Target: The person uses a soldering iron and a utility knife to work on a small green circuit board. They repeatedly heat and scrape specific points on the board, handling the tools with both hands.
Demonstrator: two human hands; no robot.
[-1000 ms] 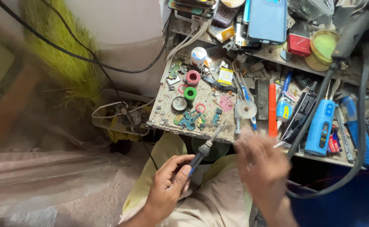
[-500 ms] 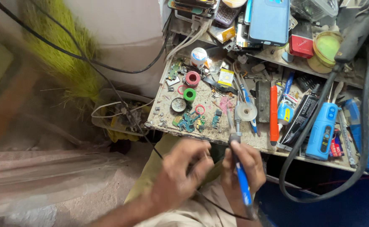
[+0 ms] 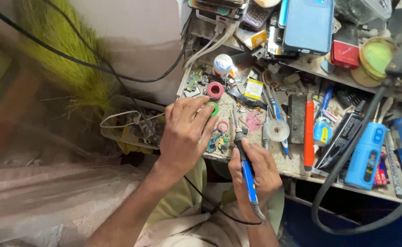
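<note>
Rightward, right hand (image 3: pixel 255 176) clamped on blue soldering iron (image 3: pixel 245 170); left hand (image 3: pixel 186 132) spread over green ring (image 3: pixel 214 109), cluttered bench (image 3: pixel 297 165).

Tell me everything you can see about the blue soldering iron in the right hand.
The soldering iron has a slim blue handle, seemingly plastic, a black collar, and a thin metal tip pointing up toward the workbench. A ribbed grey sleeve ends the handle, where a black cord leaves and curves across the lap. The right hand grips it like a pen. Its tip sits above the bench edge, beside the left hand.
</note>
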